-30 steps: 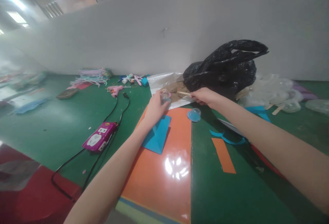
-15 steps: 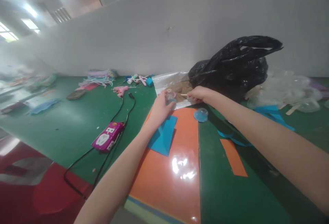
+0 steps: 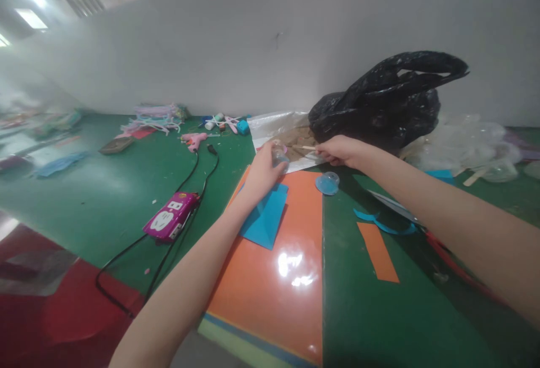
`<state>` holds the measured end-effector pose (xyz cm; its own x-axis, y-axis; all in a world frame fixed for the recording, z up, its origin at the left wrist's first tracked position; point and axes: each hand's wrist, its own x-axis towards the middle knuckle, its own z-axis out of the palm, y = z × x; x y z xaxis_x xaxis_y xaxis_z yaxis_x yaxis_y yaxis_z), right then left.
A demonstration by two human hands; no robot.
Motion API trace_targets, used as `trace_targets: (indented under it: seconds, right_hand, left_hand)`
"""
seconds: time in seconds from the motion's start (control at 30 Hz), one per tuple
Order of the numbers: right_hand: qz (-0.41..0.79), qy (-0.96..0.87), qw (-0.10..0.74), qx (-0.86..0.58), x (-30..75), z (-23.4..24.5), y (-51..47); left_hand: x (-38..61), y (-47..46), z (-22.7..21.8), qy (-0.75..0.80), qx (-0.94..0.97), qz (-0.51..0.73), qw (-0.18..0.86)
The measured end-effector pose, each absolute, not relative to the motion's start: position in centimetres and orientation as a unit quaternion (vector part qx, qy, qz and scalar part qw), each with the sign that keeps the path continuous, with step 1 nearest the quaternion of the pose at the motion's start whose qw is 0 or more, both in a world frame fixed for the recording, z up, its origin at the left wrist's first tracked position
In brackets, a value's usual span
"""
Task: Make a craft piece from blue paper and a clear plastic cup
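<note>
My left hand (image 3: 266,166) is curled round a small clear plastic cup (image 3: 280,157) at the edge of a silvery-white bag (image 3: 270,123). Brown, sand-like material (image 3: 300,137) lies in the bag's opening. A wooden craft stick (image 3: 305,147) reaches over that material, its near end pinched in my right hand (image 3: 337,149). Just below, a clear dome-shaped cup with a blue base (image 3: 328,184) rests by the corner of an orange sheet (image 3: 270,283). Under my left wrist, a piece of blue paper (image 3: 266,219) lies on the orange sheet.
Behind my right hand slumps a black plastic bag (image 3: 379,112). Clear plastic cups (image 3: 472,143) pile up at the right. Scissors (image 3: 447,252) lie partly under my right forearm, near an orange strip (image 3: 378,251). A pink glue gun (image 3: 194,142) and a purple power strip (image 3: 171,217) with cords are left.
My right hand has drawn slightly right with the craft stick, showing more of it. The left hand still holds the cup. The view has shifted a little, uncovering the scissors.
</note>
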<state>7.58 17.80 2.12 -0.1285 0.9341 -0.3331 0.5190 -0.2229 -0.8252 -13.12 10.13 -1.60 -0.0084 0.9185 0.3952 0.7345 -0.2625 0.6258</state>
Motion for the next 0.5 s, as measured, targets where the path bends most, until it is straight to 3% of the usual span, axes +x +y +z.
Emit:
trace_targets:
  seconds: [0.5]
  right_hand:
    - [0.522,-0.582,0.210,-0.587,8.9,3.0,16.1]
  left_hand:
    - [-13.5,10.3,-1.8,0.607,0.690,0.378,0.115]
